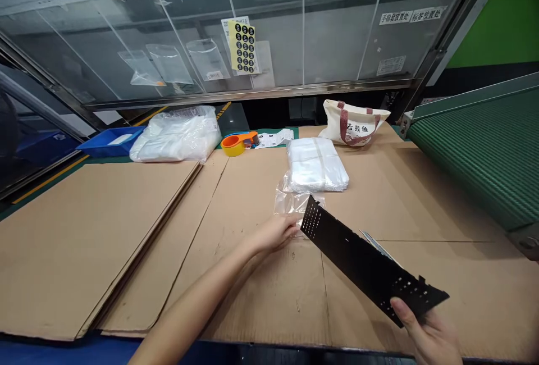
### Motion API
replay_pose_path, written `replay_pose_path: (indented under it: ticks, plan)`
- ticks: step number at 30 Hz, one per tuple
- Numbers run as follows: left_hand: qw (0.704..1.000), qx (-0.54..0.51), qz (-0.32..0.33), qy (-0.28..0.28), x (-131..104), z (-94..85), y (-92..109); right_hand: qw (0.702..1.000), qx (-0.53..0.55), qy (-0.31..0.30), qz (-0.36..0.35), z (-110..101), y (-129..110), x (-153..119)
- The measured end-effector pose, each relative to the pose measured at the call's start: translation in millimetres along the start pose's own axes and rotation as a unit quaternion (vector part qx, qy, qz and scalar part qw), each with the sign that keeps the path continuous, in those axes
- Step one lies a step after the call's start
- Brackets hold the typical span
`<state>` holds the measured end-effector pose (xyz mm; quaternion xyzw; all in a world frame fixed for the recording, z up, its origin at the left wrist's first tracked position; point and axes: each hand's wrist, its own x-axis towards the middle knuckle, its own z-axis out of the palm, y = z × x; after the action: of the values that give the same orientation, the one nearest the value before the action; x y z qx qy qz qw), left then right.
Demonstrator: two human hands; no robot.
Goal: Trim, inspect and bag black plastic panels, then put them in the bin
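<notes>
My right hand [429, 331] grips the near right end of a long black perforated panel [357, 255], thumb on its face. The panel is tilted above the cardboard, its far end up and to the left. My left hand [280, 231] has its fingers closed on the edge of a clear plastic bag [290, 201], right by the panel's far end. Part of the bag is hidden behind the panel. Just beyond lies a banded stack of clear plastic bags [315, 165]. A thin silvery strip [379, 247] shows behind the panel's upper edge.
Cardboard sheets [96, 230] are stacked on the left. Along the back are a blue tray [107, 143], a large plastic bundle [177, 132], an orange tape dispenser [240, 141], a printed paper strip [273, 138] and a canvas bag [353, 123]. A green conveyor belt [484, 146] borders the right.
</notes>
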<state>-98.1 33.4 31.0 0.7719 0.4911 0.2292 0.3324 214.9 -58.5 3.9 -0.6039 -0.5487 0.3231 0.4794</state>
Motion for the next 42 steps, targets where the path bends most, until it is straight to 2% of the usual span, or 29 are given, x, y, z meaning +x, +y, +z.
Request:
replay_pose_path:
  ticks: [6,11,15,18,21,23,26,28,30,32,35,38,40,42]
  plan:
    - [0.995,-0.072,-0.06,-0.041,7,0.2,6,0.997,-0.047,-0.05,-0.044,4,11,-18]
    - [0.982,-0.145,-0.114,-0.033,6,-0.1,7,0.985,-0.07,-0.071,-0.138,9,7,-22]
    - [0.965,-0.216,-0.147,-0.009,4,3.2,8,0.983,-0.085,-0.069,-0.148,11,3,-22]
    - [0.944,-0.279,-0.166,0.053,4,8.3,9,0.985,-0.086,-0.044,-0.142,16,2,-25]
    - [0.907,-0.332,-0.172,0.191,4,13.1,7,0.987,-0.086,-0.022,-0.133,21,2,-28]
    - [0.884,-0.345,-0.172,0.265,3,15.7,4,0.988,-0.084,-0.032,-0.124,21,3,-29]
    - [0.883,-0.331,-0.167,0.288,-1,19.3,2,0.995,-0.074,-0.032,-0.053,19,6,-29]
    - [0.899,-0.306,-0.16,0.269,-5,21.3,3,0.998,-0.037,-0.034,0.026,17,8,-27]
    - [0.918,-0.274,-0.153,0.244,-8,22.4,4,0.992,0.045,-0.048,0.108,17,7,-24]
    - [0.933,-0.241,-0.151,0.22,-11,22.0,6,0.967,0.146,-0.08,0.193,20,1,-20]
    - [0.953,-0.184,-0.149,0.186,-13,19.4,10,0.906,0.253,-0.106,0.322,26,-17,-14]
    - [0.969,-0.116,-0.142,0.164,-14,16.5,13,0.865,0.304,-0.042,0.398,30,-34,-13]
    - [0.975,-0.079,-0.138,0.157,-14,15.1,13,0.85,0.318,-0.011,0.421,30,-41,-15]
    - [0.978,-0.055,-0.136,0.15,-13,14.1,12,0.84,0.315,-0.007,0.441,28,-42,-18]
